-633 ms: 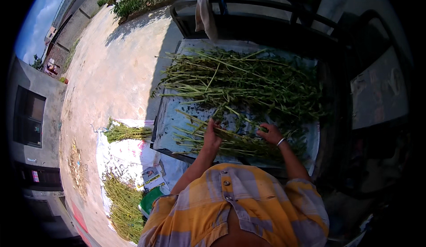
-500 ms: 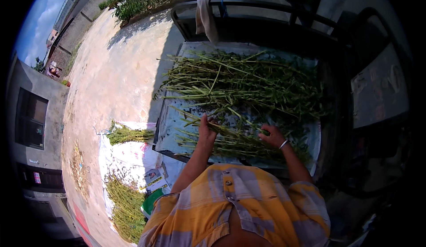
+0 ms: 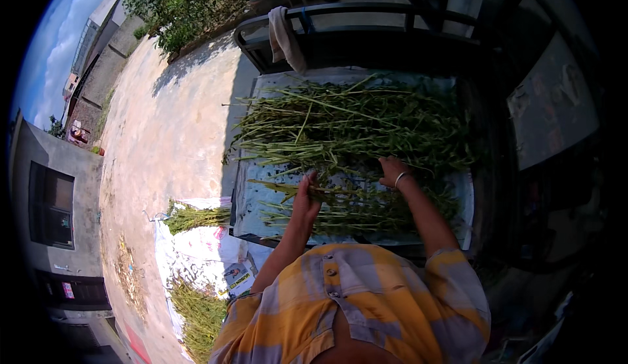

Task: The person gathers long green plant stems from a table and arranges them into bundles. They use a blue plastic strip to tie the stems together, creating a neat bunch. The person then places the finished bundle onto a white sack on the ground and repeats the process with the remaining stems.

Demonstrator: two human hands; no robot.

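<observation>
Cut green plant stalks lie crosswise in a wide far pile (image 3: 340,119) and a thinner near pile (image 3: 347,217), on a pale sheet (image 3: 252,197) over a truck-bed-like platform. My left hand (image 3: 306,197) is closed round a few yellowish-green stalks (image 3: 278,186), whose cut ends stick out to the left above the near pile. At the near edge of the far pile is my right hand (image 3: 394,170), a white bangle on its wrist. Its fingers are bent among stems and leaves; what they hold, if anything, is hidden.
A dark metal rail (image 3: 366,9) with a draped cloth (image 3: 286,40) bounds the far side. Left and below, a white ground sheet (image 3: 203,249) carries more stalks (image 3: 199,315). Sunlit concrete (image 3: 170,128) stretches left. Dark framework stands at right.
My right hand has moved away from me and slightly left, from the near stalks to the far pile's edge. My left hand keeps its stalks. The whole view has shifted a little.
</observation>
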